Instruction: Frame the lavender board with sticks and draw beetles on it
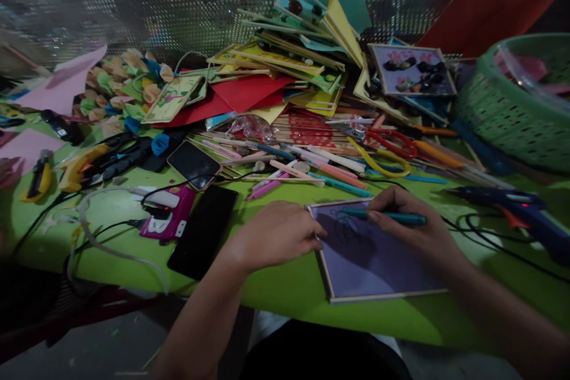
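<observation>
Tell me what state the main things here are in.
Purple panel: lying flat, partly drawn on
Teal pen: held over the panel
Right grip: closed around the pen
Left grip: at the panel's left edge
Glue gun: lying down, red light on
Near phone: screen dark
Far phone: screen dark
Magenta socket block: cables attached
Green basket: upright

I'm working with a dim feed, darkest toward the corners, with coarse pixel blocks at upper left. The right hand (403,214) lays a soft shadow across the purple board (383,270); pale glare spots the green worktop (276,291). Wide-angle distortion stretches the basket (512,101) at right, its detail soft.
</observation>
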`<state>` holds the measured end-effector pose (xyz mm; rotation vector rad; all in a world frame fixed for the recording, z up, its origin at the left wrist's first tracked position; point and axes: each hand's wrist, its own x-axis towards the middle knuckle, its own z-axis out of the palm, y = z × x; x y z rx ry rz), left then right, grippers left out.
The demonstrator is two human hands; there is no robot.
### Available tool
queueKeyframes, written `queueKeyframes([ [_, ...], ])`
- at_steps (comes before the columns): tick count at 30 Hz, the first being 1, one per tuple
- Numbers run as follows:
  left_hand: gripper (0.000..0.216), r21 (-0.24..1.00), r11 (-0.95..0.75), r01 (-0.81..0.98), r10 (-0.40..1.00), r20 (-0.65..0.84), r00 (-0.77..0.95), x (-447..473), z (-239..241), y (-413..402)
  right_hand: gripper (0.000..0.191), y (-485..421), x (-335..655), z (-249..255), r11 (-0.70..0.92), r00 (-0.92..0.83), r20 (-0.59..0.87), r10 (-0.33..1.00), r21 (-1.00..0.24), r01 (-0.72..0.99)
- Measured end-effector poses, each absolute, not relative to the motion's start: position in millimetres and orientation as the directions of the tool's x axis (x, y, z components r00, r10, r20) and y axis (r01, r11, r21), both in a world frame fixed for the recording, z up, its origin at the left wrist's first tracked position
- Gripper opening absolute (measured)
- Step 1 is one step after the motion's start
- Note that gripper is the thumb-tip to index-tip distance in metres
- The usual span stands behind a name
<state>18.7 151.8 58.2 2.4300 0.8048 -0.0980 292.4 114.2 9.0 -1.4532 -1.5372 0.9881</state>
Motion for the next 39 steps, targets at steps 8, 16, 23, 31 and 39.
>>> queueKeyframes([
  [8,0.022,0.503,-0.656,0.562,0.524,-0.233,0.819,19,58,152,0.031,113,291,13,0.067,-0.053,0.05,0.997,-0.904,0.423],
  [16,0.022,0.507,-0.661,0.554,0.524,-0.217,0.824,19,57,151,0.022,114,288,14,0.062,-0.052,0.043,0.998,-0.888,0.456],
  [23,0.021,0.499,-0.677,0.541,0.518,-0.199,0.832,18,54,151,0.023,114,285,12,0.044,-0.044,0.026,0.999,-0.877,0.479],
  [31,0.019,0.509,-0.67,0.54,0.531,-0.181,0.828,18,55,150,0.023,115,281,13,0.04,-0.07,0.006,0.998,-0.87,0.491],
  [39,0.019,0.504,-0.677,0.537,0.533,-0.167,0.829,18,52,150,0.024,112,277,11,0.053,-0.116,-0.004,0.993,-0.875,0.482],
])
